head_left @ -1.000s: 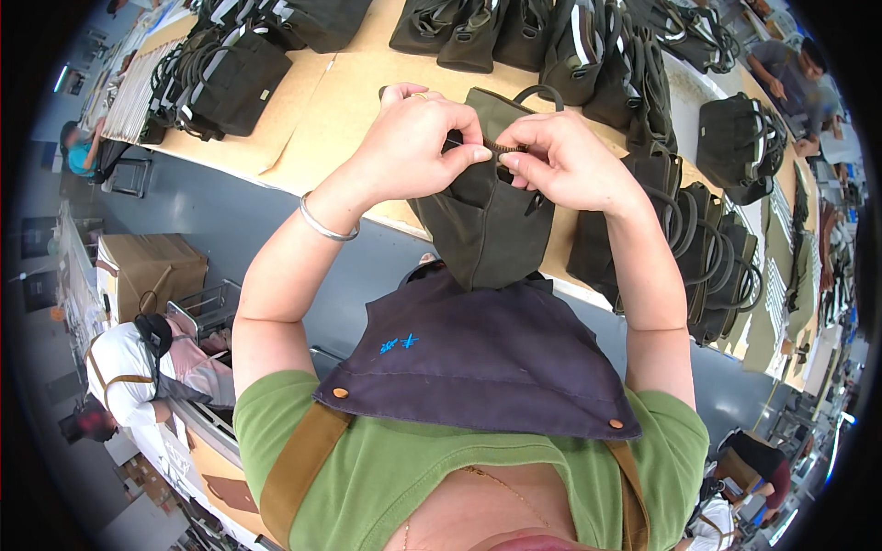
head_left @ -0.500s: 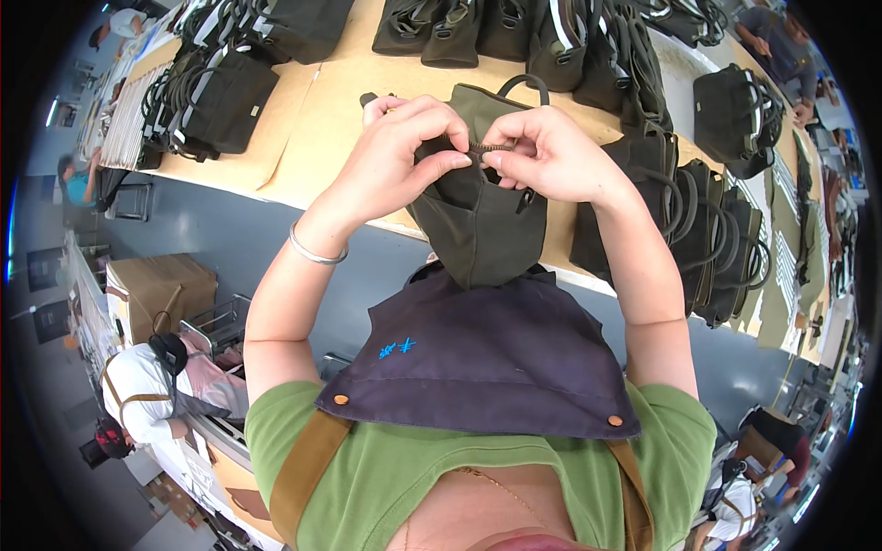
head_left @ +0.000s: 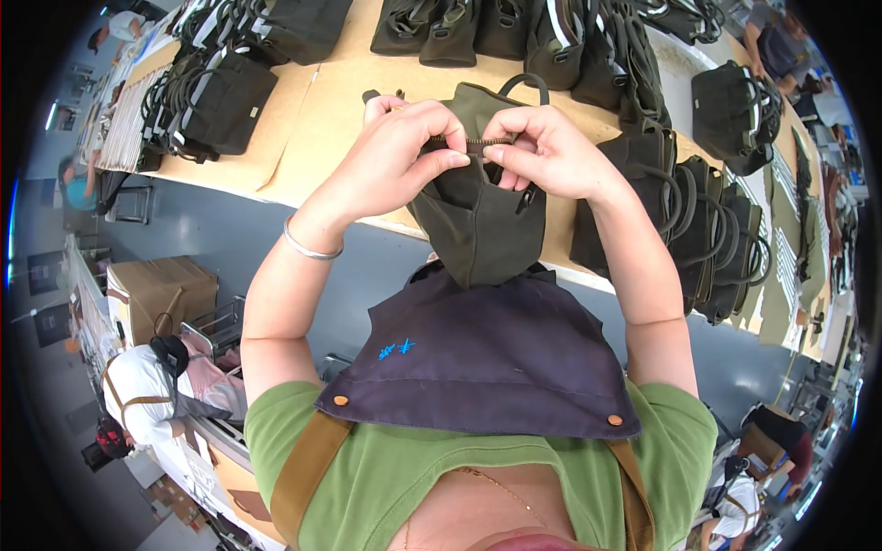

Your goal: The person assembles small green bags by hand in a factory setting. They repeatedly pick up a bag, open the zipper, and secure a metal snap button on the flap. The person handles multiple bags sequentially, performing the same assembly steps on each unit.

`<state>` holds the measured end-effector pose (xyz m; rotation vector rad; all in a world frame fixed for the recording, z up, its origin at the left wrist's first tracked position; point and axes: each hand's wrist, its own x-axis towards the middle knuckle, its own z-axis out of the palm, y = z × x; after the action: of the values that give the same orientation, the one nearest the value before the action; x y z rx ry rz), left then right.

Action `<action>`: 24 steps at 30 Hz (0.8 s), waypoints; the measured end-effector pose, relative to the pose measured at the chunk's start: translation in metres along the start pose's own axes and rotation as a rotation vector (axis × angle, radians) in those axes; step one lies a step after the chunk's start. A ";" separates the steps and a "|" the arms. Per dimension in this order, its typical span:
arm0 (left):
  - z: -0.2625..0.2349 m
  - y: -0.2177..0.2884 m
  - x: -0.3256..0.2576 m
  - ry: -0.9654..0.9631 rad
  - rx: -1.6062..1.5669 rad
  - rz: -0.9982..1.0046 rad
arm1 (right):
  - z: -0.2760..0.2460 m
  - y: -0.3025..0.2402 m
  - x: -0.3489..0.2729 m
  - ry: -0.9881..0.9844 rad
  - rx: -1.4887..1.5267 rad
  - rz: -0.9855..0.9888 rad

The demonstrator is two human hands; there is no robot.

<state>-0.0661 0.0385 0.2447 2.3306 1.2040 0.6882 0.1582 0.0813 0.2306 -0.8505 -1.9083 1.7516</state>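
A dark olive fabric bag point(head_left: 487, 230) stands at the near edge of the table, its lower part against my apron point(head_left: 496, 358). Along its opening runs a toothed zipper point(head_left: 478, 142). My left hand point(head_left: 409, 151) pinches the zipper edge with thumb and forefinger on the left. Close beside it, my right hand point(head_left: 542, 156) pinches the same edge from the right. The thumb tips almost meet. Behind the hands a carry handle point(head_left: 526, 83) of the bag arches up. Whether a zipper pull lies between my fingers is hidden.
Finished-looking dark bags point(head_left: 551, 46) stand in a row at the back of the tan table point(head_left: 322, 119). More handled bags point(head_left: 707, 220) crowd the right side, and another group point(head_left: 220, 101) sits at the left. A cardboard box point(head_left: 165, 294) stands lower left. Other people work around.
Both hands stay pinched at the bag's opening with only small finger shifts. More of the zipper teeth now shows, stretched straighter between the hands.
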 end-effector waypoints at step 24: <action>-0.001 0.009 -0.002 -0.081 0.024 -0.109 | 0.005 -0.015 -0.003 -0.005 -0.160 -0.036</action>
<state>-0.0625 0.0324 0.2504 2.2698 1.2990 0.5396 0.1546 0.0758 0.2448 -0.8622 -2.0758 1.5977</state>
